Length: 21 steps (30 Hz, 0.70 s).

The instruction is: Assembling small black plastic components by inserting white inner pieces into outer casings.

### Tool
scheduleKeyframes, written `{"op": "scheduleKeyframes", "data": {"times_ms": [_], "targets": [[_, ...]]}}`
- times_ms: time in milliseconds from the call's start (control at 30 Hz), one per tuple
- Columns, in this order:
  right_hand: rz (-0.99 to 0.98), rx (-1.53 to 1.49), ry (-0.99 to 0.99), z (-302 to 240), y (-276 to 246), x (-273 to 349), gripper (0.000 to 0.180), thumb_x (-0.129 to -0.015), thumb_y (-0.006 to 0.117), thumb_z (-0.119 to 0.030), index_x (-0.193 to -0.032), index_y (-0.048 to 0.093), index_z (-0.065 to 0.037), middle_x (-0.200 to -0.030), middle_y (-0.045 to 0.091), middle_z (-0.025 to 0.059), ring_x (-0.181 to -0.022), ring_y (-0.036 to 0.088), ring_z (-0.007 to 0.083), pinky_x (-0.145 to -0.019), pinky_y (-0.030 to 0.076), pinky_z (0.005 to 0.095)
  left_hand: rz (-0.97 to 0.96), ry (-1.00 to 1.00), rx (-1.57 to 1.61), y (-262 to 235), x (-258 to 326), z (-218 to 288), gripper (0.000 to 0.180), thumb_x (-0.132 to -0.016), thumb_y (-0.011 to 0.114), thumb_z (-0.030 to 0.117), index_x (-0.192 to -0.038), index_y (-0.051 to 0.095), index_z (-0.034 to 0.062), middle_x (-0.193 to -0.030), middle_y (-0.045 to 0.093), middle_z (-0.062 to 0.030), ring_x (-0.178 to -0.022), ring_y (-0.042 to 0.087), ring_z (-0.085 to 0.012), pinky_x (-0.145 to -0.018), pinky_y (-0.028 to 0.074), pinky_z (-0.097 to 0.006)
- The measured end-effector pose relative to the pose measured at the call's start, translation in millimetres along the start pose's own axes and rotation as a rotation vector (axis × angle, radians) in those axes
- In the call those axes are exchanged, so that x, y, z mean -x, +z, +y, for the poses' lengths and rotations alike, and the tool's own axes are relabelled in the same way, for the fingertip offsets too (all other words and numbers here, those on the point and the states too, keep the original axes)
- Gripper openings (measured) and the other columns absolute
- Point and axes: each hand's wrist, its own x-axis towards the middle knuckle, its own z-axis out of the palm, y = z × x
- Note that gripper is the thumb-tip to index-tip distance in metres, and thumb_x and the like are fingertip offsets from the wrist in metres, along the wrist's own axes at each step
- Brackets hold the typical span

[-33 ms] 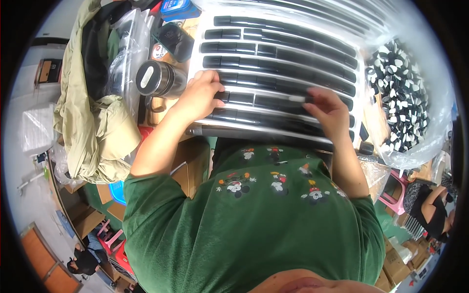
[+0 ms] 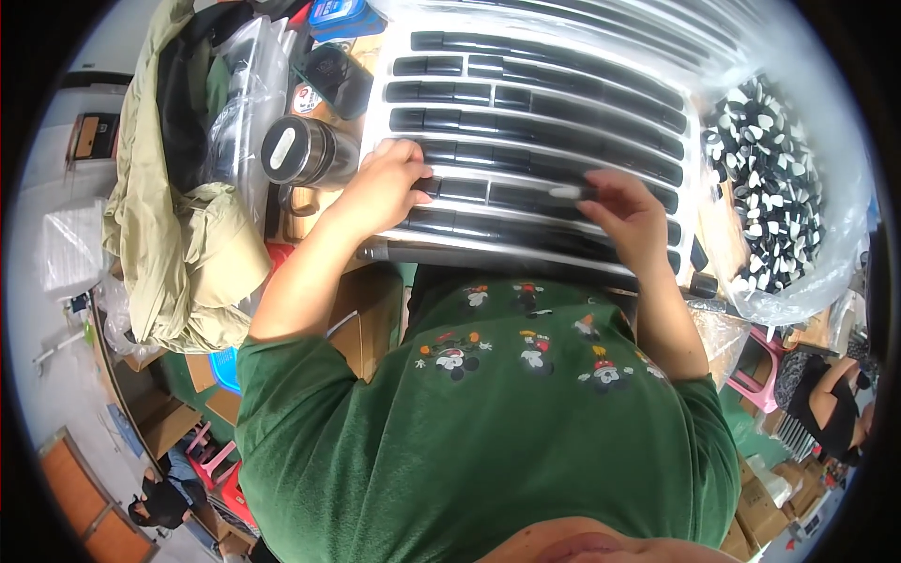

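Right now your left hand [image 2: 383,188] rests at the left end of the white slotted tray [image 2: 375,103], fingers curled down onto one of the black sticks [image 2: 526,131] lying in its grooves. Your right hand [image 2: 627,211] sits over the fourth row, thumb and fingertips pinched on a small white-tipped piece [image 2: 566,191] held just above the groove. The tray lies flat on the table straight in front of you, its near edge touching your green shirt [image 2: 507,413].

To do this well, keep the left hand pressing the tray so it cannot slide, and bring the pinched piece down in line with the groove rather than across it. Seat it fully before your fingers let go.

Just to the right, a clear plastic bag [image 2: 845,188] of black-and-white pieces [image 2: 770,178] touches the tray's edge; its loose film could drape over the rows. On the left, a steel cup [image 2: 296,150] lies near your left wrist, beside a khaki jacket [image 2: 178,244] and a black pouch [image 2: 338,75]. An elbow swing could knock the cup. Another person [image 2: 831,394] sits well apart at the lower right.
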Motion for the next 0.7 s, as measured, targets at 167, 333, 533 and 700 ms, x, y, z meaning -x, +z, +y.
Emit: {"op": "scheduleKeyframes", "data": {"times_ms": [167,333,533,700], "targets": [[-0.047,-0.068,-0.064,-8.4,18.9,-2.6,0.032,-0.074,0.070,0.007,-0.103,0.058,0.001,-0.107,0.062,0.0116,-0.093,0.062,0.0157,-0.084,0.053,0.0289,0.219,0.027,0.096,4.9,11.4,13.2,0.025,-0.081,0.064,0.010,-0.105,0.061,0.0032,-0.102,0.060,-0.0126,-0.098,0.057,-0.0311,-0.086,0.045,-0.037],[-0.031,0.118,-0.465,-28.7,43.4,-9.7,0.033,-0.070,0.076,0.002,-0.100,0.061,0.001,-0.102,0.064,0.0119,-0.090,0.064,0.0173,-0.073,0.056,0.0269,0.429,0.059,0.367,17.1,5.4,66.7,0.020,-0.085,0.061,0.006,-0.105,0.061,0.0018,-0.098,0.066,-0.0137,-0.087,0.065,-0.0273,-0.076,0.051,-0.032],[0.033,0.299,-0.622,-34.0,49.1,-12.4,0.040,-0.066,0.079,-0.008,-0.103,0.065,-0.002,-0.103,0.063,0.0142,-0.090,0.063,0.0241,-0.073,0.054,0.0299,0.618,0.088,0.548,30.2,-7.7,99.6,0.020,-0.085,0.063,0.005,-0.104,0.061,0.0022,-0.094,0.066,-0.0122,-0.081,0.065,-0.0237,-0.068,0.052,-0.030],[-0.003,0.394,-0.632,-39.7,48.7,-8.0,0.068,-0.062,0.082,-0.018,-0.122,0.054,-0.002,-0.114,0.055,0.0157,-0.101,0.057,0.0293,-0.081,0.050,0.0338,0.415,-0.273,1.307,39.3,-14.8,108.8,0.021,-0.092,0.058,0.013,-0.106,0.060,-0.0031,-0.090,0.066,-0.0084,-0.076,0.061,-0.0088,-0.067,0.052,-0.024]]}}
